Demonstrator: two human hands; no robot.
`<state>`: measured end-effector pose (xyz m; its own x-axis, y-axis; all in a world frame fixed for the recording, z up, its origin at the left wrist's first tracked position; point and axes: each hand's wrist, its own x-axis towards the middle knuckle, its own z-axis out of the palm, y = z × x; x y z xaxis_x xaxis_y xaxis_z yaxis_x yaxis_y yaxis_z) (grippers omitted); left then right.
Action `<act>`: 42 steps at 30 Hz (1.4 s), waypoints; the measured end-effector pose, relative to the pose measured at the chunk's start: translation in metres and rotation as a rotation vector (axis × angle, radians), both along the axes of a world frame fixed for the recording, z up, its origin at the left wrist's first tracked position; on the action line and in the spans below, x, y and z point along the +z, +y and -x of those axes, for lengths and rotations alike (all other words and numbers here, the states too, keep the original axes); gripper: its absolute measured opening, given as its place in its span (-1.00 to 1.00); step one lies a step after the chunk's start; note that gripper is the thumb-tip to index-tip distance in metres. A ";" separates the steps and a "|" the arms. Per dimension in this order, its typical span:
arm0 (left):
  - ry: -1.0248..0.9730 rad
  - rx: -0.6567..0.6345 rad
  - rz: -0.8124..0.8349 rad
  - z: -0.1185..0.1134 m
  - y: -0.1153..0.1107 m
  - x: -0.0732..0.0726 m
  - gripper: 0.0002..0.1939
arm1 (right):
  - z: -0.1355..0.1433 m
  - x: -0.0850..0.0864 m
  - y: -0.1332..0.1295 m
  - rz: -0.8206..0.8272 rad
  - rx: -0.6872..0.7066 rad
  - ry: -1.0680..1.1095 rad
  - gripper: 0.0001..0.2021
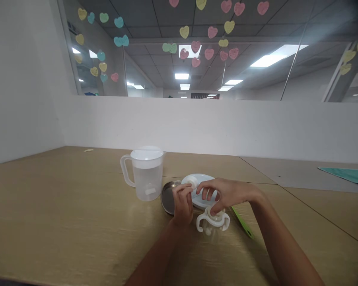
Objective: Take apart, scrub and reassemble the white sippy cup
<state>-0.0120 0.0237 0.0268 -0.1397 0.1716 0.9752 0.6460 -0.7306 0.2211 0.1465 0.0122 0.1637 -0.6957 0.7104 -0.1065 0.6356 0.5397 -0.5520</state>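
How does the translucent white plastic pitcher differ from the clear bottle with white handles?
The translucent white plastic pitcher is much larger than the clear bottle with white handles. The pitcher has one handle; the bottle has two. The right hand is at the bottle's top; neither hand touches the pitcher. Both stand upright.

Beyond the glass window (209, 75) you are getting bright white ceiling panels (181, 76), the larger ones burning out to plain white, with a hazy streak of glare spreading at the window's upper right, while the wall (155, 123) below the window is sitting in softer, greyish light. Under the window, your tabletop (77, 222) is showing an even, moderate light with soft, faint shadows beneath your arms. Your wide view is darkening at the corner right of the window, and your hands are looking slightly soft.
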 end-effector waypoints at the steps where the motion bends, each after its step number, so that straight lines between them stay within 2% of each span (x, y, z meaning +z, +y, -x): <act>1: 0.053 -0.012 -0.024 0.000 -0.001 -0.001 -0.82 | 0.000 0.000 0.001 -0.018 -0.009 0.039 -0.47; 5: 0.198 -0.045 -0.098 0.000 -0.001 -0.006 -0.75 | 0.002 -0.005 0.012 -0.236 -0.228 0.252 -0.48; 7: 0.253 -0.061 -0.120 0.002 0.000 -0.009 -0.72 | 0.003 -0.009 0.017 -0.210 -0.286 0.317 -0.44; 9: 0.293 -0.044 -0.121 0.003 0.001 -0.010 -0.74 | 0.006 -0.013 0.021 -0.042 -0.214 0.310 -0.41; 11: 0.300 0.007 -0.113 0.003 0.000 -0.011 -0.76 | 0.011 -0.016 0.023 0.126 -0.073 0.290 -0.41; 14: 0.222 0.039 -0.109 0.001 -0.002 -0.007 -0.77 | 0.018 -0.019 0.024 0.192 0.032 0.323 -0.48; 21: 0.005 0.024 -0.064 -0.006 -0.005 0.000 -0.88 | 0.031 -0.021 0.018 0.007 -0.068 0.367 -0.65; 24: -0.122 0.000 -0.036 -0.008 -0.002 0.001 -0.86 | 0.035 -0.023 0.015 -0.196 -0.109 0.324 -0.70; 27: -0.231 0.036 0.041 -0.006 0.003 0.003 -0.84 | 0.039 -0.025 0.014 -0.391 -0.136 0.263 -0.69; 29: -0.221 0.056 0.120 -0.004 0.004 0.004 -0.79 | 0.041 -0.028 0.014 -0.447 -0.146 0.220 -0.68; 33: -0.079 -0.006 0.241 0.001 0.005 0.004 -0.71 | 0.043 -0.033 0.014 -0.509 -0.163 0.166 -0.66; 42: 0.060 0.030 0.281 0.006 0.012 -0.002 -0.72 | 0.048 -0.035 0.014 -0.628 -0.167 0.099 -0.73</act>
